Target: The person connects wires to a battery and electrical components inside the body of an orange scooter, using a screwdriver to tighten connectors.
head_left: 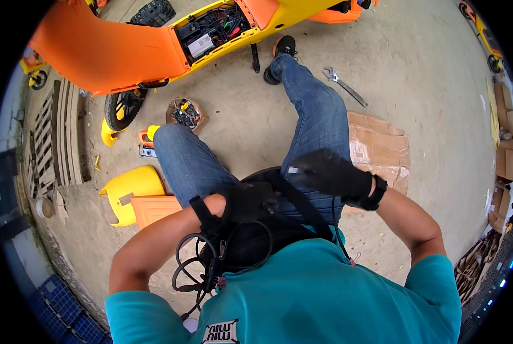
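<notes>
My right hand (329, 175), in a black glove, is raised over my right thigh, its fingers closed on a small pale silver object (294, 170) that is too small to identify. My left hand (246, 200), also gloved in black, is at my lap against a black bag (251, 243) with straps and looped dark cables (188, 267); its fingers are hard to make out against the dark fabric. An adjustable wrench (351, 92) lies on the concrete floor beyond my right knee. An open carton of small parts (185, 114) sits beyond my left knee.
An orange and yellow scooter (113, 46) stands ahead, its compartment (213, 31) showing wiring. Yellow panels (129, 179), an orange panel (150, 209) and flattened cardboard (380, 149) lie beside me. Wooden pallets (67, 132) are at left; stacked cartons (504, 155) line the right edge.
</notes>
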The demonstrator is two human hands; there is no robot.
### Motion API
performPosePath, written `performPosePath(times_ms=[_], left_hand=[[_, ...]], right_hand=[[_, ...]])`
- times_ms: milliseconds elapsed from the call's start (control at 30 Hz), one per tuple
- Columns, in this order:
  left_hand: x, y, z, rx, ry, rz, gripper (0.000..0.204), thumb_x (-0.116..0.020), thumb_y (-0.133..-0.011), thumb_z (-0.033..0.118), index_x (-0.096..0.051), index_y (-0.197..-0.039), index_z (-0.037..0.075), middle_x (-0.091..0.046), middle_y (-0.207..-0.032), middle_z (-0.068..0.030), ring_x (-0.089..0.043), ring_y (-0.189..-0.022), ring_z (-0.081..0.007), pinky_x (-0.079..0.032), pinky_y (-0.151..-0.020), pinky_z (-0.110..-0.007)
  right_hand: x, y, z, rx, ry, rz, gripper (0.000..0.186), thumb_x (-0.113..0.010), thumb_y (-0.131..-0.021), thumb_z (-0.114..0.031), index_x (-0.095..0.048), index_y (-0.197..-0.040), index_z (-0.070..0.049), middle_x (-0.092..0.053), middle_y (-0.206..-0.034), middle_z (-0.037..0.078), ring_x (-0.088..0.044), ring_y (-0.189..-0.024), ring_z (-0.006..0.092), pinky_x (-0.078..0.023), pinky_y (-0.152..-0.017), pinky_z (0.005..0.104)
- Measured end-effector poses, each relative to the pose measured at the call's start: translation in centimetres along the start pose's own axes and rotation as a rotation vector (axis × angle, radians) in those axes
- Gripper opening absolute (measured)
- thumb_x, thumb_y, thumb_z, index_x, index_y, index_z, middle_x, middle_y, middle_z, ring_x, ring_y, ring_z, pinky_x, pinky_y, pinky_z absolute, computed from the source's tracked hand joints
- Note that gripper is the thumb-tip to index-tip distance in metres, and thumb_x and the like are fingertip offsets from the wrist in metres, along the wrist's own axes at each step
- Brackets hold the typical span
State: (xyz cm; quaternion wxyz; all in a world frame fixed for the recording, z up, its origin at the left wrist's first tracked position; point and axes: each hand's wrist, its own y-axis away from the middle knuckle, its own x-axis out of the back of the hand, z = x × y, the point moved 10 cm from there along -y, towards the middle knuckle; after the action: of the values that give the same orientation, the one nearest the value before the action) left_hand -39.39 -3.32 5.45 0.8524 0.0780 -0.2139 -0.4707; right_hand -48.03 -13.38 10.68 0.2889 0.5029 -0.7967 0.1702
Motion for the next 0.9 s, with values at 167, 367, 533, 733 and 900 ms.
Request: performPosePath(times_ms=[167, 367, 533, 733, 900], left_hand=[[1.1, 2.0, 1.0, -0.093, 0.036, 0.162, 0.021, -0.061, -0.082, 0.013, -0.065, -0.101, 0.004, -0.062, -0.101, -0.0199, -0.059, -0.094, -0.0368, -0.046, -0.083, -0.046], [3.4, 5.8, 4.2, -0.081, 0.045, 0.334, 0.026, -0.063, -0.080, 0.008, -0.065, -0.106, 0.002, -0.063, -0.106, -0.0207, -0.061, -0.101, -0.0375, -0.047, -0.087, -0.047], [5.1, 10.6, 5.5, 0.081, 0.108, 0.420, 0.044, -0.070, -0.083, 0.006, -0.061, -0.125, 0.005, -0.062, -0.126, -0.0138, -0.060, -0.116, -0.0296, -0.047, -0.100, -0.039], [2.7, 18.5, 2.8, 0.476, 0.129, 0.499, 0.036, -0.065, -0.081, -0.005, -0.065, -0.115, 0.005, -0.067, -0.101, -0.0087, -0.064, -0.092, -0.0211, -0.051, -0.080, -0.033], [-4.0, 24.4, 0.1, 0.689, 0.443, 0.557, 0.028, -0.059, -0.078, -0.011, -0.066, -0.099, 0.006, -0.066, -0.087, -0.0047, -0.061, -0.078, -0.0142, -0.051, -0.069, -0.029]], right_hand=[[-5.2, -0.1, -5.0, -0.105, -0.304, -0.471, 0.045, -0.067, -0.087, -0.029, -0.062, -0.125, -0.006, -0.066, -0.109, 0.022, -0.063, -0.095, 0.0368, -0.049, -0.085, 0.0439], [-4.5, -1.4, -8.8, 0.079, -0.328, -0.268, 0.041, -0.065, -0.087, -0.029, -0.062, -0.119, -0.002, -0.066, -0.101, 0.023, -0.063, -0.093, 0.0383, -0.049, -0.082, 0.0464], [-7.2, -3.0, -9.7, -0.027, -0.237, -0.429, 0.031, -0.063, -0.087, -0.024, -0.064, -0.107, -0.001, -0.067, -0.099, 0.022, -0.064, -0.096, 0.0374, -0.048, -0.087, 0.0467], [-10.7, -5.5, -14.5, 0.235, -0.176, -0.393, 0.028, -0.061, -0.088, -0.022, -0.064, -0.104, 0.000, -0.066, -0.101, 0.021, -0.063, -0.097, 0.0353, -0.049, -0.087, 0.0442], [-16.2, -5.0, -18.4, 0.659, -0.068, -0.123, 0.011, -0.055, -0.088, -0.014, -0.061, -0.090, -0.005, -0.064, -0.086, 0.014, -0.066, -0.083, 0.0272, -0.052, -0.072, 0.0401]])
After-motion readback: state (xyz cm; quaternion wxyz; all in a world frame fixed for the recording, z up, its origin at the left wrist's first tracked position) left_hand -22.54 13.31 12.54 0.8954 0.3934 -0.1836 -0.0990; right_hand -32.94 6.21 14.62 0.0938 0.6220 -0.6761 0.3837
